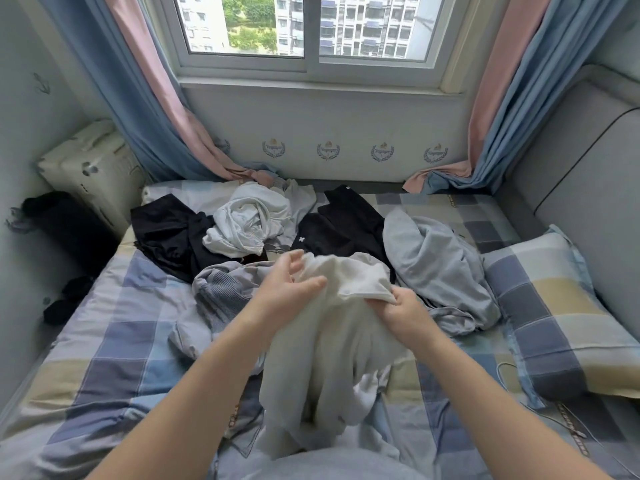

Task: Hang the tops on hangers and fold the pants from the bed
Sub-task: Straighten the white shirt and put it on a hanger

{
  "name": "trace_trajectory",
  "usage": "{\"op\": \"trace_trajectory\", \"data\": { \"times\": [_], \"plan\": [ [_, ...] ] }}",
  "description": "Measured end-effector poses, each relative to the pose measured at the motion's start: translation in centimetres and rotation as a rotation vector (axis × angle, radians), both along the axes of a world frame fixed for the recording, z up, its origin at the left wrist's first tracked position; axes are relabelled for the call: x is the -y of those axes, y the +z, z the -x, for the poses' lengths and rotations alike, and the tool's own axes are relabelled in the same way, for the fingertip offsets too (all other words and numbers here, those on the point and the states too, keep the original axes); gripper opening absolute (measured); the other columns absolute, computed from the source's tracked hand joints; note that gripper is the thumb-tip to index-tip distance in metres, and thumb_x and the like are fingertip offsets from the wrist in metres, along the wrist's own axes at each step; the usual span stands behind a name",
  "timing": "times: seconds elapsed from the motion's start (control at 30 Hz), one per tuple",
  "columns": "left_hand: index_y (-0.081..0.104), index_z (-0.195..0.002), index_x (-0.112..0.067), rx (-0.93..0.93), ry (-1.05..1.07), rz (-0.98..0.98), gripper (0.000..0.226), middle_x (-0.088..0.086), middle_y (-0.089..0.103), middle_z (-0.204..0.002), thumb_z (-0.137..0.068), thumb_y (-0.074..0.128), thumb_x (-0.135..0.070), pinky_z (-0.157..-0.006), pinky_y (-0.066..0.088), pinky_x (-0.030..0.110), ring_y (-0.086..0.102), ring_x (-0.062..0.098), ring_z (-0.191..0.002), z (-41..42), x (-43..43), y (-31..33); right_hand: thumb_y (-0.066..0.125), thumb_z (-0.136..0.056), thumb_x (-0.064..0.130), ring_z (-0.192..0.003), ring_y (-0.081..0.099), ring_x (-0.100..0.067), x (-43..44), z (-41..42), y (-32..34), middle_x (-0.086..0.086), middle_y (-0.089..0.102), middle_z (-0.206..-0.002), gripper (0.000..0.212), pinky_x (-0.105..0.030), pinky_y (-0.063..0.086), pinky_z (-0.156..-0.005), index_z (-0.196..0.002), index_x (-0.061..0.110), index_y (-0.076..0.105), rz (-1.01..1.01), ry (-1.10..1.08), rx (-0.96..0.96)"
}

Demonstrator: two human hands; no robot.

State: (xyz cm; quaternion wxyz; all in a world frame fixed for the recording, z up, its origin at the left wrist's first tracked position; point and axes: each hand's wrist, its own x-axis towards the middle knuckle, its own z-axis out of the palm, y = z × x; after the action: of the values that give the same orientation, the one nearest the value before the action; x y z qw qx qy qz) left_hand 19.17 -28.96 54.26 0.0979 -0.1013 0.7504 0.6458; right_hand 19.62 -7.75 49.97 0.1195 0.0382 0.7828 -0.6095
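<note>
A white garment (332,341) is gripped at its upper edge by the right hand (405,313), and its crumpled lower part is draped down onto the bed (114,323); the left hand (291,282) is held at its top fold, fingers relaxed. Behind it, a grey ribbed garment (221,296), a black garment (166,233), a bunched white bundle (249,223), a black piece with a small white mark (343,223) and a pale blue-grey garment (436,268) are heaped unfolded across the bed.

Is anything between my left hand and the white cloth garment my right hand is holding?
Nothing visible. The left hand hovers open right beside the white cloth garment, which the right hand grips at its edge.
</note>
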Motion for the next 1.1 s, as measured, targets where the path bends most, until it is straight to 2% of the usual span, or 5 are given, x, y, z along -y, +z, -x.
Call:
{"op": "trace_trajectory", "data": {
  "times": [0.23,0.63,0.83,1.0,1.1],
  "plan": [
    [0.056,-0.121,-0.027,0.054,-0.453,0.254,0.061,-0.009,0.067,-0.116,-0.069,0.084,-0.043,-0.095,0.054,0.036,0.065,0.006,-0.105,-3.0,-2.7,-3.9,0.06,-0.1,0.018,-0.083,0.062,-0.03,2.9,-1.0,6.8,-0.026,0.065,-0.088,0.027,-0.052,0.052,-0.083,-0.103,-0.008,0.063,0.194,-0.054,-0.051],
    [0.049,-0.088,-0.016,-0.022,0.103,0.247,0.018,0.004,0.06,-0.081,-0.091,0.063,-0.028,-0.067,0.047,0.047,0.054,0.019,-0.073,-3.8,-3.6,-9.2,0.066,-0.084,0.024,-0.077,0.068,-0.02,1.6,-0.6,11.1,-0.011,0.068,-0.086,0.032,-0.032,0.06,-0.068,-0.108,0.003,0.063,0.638,-0.112,-0.093],
    [0.054,-0.081,0.012,-0.145,0.024,0.029,0.051,0.011,0.053,-0.073,-0.089,0.049,-0.038,-0.065,0.04,0.042,0.045,0.015,-0.071,-2.7,-2.7,-6.4,0.069,-0.088,0.03,-0.103,0.071,-0.025,-2.1,1.7,8.6,-0.008,0.075,-0.106,0.028,-0.041,0.058,-0.088,-0.112,0.015,0.068,0.307,-0.143,-0.1],
    [0.066,-0.086,0.0,-0.084,0.053,-0.123,0.026,0.01,0.063,-0.078,-0.097,0.053,-0.02,-0.071,0.046,0.039,0.057,0.022,-0.075,-1.7,-1.5,-2.2,0.067,-0.094,0.034,-0.135,0.047,-0.023,-3.6,2.0,6.2,-0.003,0.045,-0.15,0.067,-0.039,0.043,-0.107,-0.151,0.017,0.036,-0.441,-0.174,-0.063],
    [0.07,-0.098,-0.002,-0.014,0.096,-0.27,0.025,0.016,0.07,-0.089,-0.102,0.047,-0.012,-0.078,0.051,0.041,0.065,0.027,-0.085,-1.3,-1.1,-0.3,0.069,-0.093,0.027,-0.113,0.061,-0.009,-1.8,-0.7,4.9,0.006,0.059,-0.132,0.048,-0.022,0.053,-0.088,-0.137,0.022,0.05,-0.329,-0.088,-0.282]
  ]
}}
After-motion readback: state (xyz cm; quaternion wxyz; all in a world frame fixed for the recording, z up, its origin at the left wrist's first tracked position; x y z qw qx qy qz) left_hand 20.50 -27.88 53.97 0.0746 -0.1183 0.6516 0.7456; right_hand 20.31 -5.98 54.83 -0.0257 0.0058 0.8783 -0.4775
